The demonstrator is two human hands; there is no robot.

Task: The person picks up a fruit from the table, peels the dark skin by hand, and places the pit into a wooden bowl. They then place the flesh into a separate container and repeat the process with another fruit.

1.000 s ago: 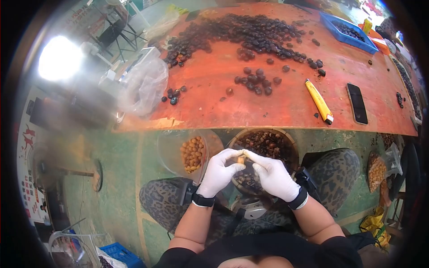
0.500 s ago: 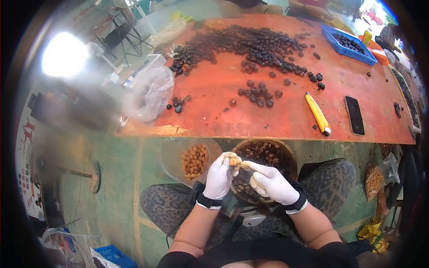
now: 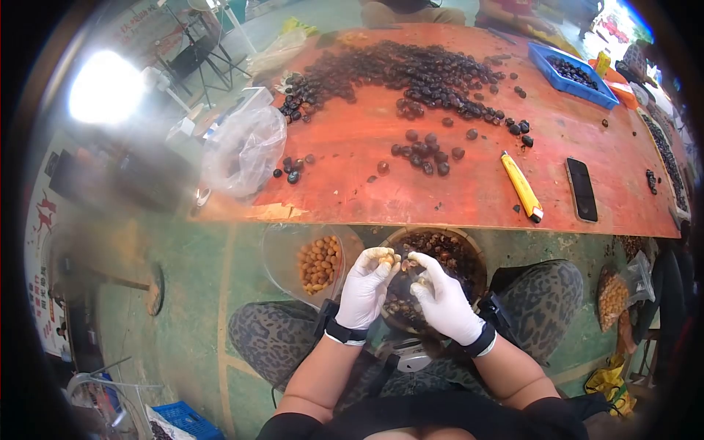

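Note:
Both of my hands wear white gloves and meet above a round basket (image 3: pixel 477 253) of dark broken shells. My left hand (image 3: pixel 363 293) pinches a small tan peeled nut (image 3: pixel 388 259) between thumb and fingertips. Close beside it, the fingertips of my right hand (image 3: pixel 447 308) are closed on a small brown shell piece (image 3: pixel 405 265), partly hidden by the glove. To the left of my hands stands a clear plastic tub (image 3: pixel 277 273) holding many tan peeled nuts (image 3: pixel 319 265).
On the red table (image 3: pixel 337 191) lie a heap of dark nuts (image 3: pixel 411 70), a yellow utility knife (image 3: pixel 521 187), a phone (image 3: pixel 581 189), a plastic bag (image 3: pixel 246 150) and a blue tray (image 3: pixel 539 55). A bag of tan nuts (image 3: pixel 613 297) stands at right. People sit across the table.
My right fingertips have drawn slightly away from the nut, with a brown piece at their tips. My left hand still holds the nut, now turned a little.

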